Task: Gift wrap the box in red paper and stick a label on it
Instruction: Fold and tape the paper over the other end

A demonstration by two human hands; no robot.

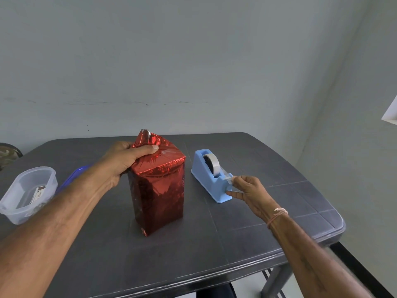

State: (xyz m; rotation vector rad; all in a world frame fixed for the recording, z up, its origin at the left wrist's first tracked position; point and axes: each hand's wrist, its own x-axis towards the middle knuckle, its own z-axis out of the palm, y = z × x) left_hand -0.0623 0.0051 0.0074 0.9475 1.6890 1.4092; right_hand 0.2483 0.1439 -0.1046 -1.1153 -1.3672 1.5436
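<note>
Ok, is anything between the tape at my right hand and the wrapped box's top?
Nothing visible does. The right hand pinches tape at the dispenser; only table surface separates it from the box, whose top the left hand grips.

Both arms outstretched: left grip (126, 160) curls round the red paper (160, 190), thumb flat; right grip (250, 191) pinches tape (227, 179)

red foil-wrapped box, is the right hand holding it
No, the left hand grips the red foil-wrapped box at its top, while the right hand pinches clear tape at the blue plastic tape dispenser.
</note>
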